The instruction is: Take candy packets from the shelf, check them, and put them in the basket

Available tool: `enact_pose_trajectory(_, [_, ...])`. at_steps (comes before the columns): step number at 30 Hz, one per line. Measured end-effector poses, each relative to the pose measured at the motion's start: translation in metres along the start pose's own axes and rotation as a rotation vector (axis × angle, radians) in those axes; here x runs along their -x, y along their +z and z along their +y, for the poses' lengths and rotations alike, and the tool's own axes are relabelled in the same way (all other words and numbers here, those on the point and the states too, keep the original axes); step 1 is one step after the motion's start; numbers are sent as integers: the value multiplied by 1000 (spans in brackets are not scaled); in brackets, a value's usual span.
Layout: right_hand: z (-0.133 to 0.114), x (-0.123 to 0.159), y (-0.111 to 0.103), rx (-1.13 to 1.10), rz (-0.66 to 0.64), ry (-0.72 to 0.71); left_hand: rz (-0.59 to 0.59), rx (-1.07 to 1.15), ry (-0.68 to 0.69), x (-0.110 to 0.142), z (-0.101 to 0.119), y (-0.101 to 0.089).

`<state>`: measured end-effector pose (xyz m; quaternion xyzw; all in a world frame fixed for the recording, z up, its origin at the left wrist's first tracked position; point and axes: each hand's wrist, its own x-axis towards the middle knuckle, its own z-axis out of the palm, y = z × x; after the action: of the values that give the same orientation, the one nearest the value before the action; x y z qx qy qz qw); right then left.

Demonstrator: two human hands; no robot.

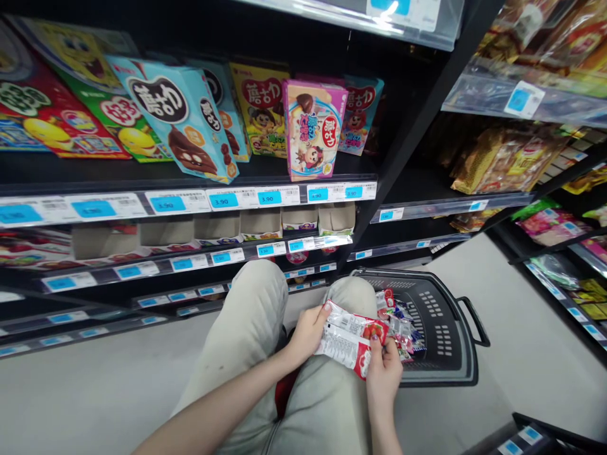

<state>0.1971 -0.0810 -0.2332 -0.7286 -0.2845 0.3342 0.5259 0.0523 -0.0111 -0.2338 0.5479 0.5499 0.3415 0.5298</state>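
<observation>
Silver-and-red packet (344, 338): held over the right thigh, just beside the basket, its back with small print and a barcode turned upward
Left hand (307, 330): pinches the packet's left end, thumb on top, the other fingers mostly hidden underneath
Right hand (385, 368): fingers curled in and pinching the red end of the packet (whether the seal there is whole is too small to tell)
Dark basket (458, 374): on the floor at the person's right, one side partly behind the right knee, its handle (475, 322) jutting out at the other end
Basket load: several small snack packets (403, 325) lie jumbled inside, red, blue and clear among them, so some gathering looks done
Packet in hand: apart from that heap and not set down; it seems under inspection, with putting it somewhere left undone
Shelf (258, 179): a pale blue box (177, 120) and a pink box (314, 129) stand near its front edge, above a row of price labels (222, 200); neither hand touches them
</observation>
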Motion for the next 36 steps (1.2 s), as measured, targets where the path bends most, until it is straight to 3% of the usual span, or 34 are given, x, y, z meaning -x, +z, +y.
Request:
enact_pose_trajectory(3, [-5,2,2,-96,-1,26,65,-183,55,1,6,-5])
enact_pose_trajectory(9, [-8,9,12,-163,157,30,110,-333,217,0,12,-19])
enact_pose_trajectory(13, [-6,9,17,-210,134,19,154,-383,382,1,14,-26])
enact_pose_trajectory(15, [-7,9,16,-204,127,-9,179,-298,332,1,16,-26])
enact_pose_trajectory(17, [-9,12,12,-113,174,-85,176,-117,197,0,19,-24])
enact_pose_trajectory(21, [-20,24,8,89,257,-291,67,349,-68,-5,23,-16])
enact_pose_trajectory(24, [-38,31,7,-28,195,-214,-67,505,-135,-9,23,-15])
enact_pose_trajectory(27, [-50,22,-11,-122,216,-76,-118,332,-66,-17,16,-28])
enact_pose_trajectory(30, [-39,-8,-51,-50,305,-63,6,122,-46,-31,8,-52])
enact_pose_trajectory(33, [-4,-45,-93,323,403,-27,70,195,-103,-44,2,-70])
enact_pose_trajectory(35, [26,-67,-110,629,411,-3,51,278,-127,-48,1,-73])
enact_pose_trajectory(36, [40,-76,-114,669,422,8,38,286,-138,-48,0,-72])
